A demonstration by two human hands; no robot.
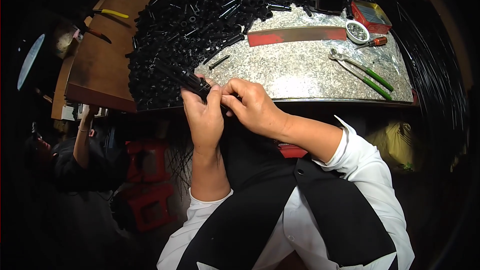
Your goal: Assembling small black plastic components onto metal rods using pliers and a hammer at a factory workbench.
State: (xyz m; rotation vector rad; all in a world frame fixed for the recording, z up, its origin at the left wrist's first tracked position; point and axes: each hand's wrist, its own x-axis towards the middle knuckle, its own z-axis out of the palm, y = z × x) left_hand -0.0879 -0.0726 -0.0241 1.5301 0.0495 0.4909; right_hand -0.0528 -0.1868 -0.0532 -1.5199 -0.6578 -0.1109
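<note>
A long, slim black part (176, 72) with rod-like pieces and a bit of bright metal is held just above the near edge of the table. My left hand (204, 120) is closed around it, thumb on top, and its far end points up and left over the pile. At the near end, my right hand (255, 102) is closed with thumb and forefinger pinched against the part, beside my left thumb. The fingertips hide what lies between them. A large pile of black tubular parts (195, 25), some with shiny metal shafts, lies just beyond.
On the speckled tabletop (290, 72) lie a red-and-grey bar (297, 36), green-handled pincers (367, 73) and a screwdriver (376, 42). Nearby stand a white bowl of small pieces (357, 32) and a red tin (371, 17). Long black rods hang at right. Another person's arm (82, 140) shows at left.
</note>
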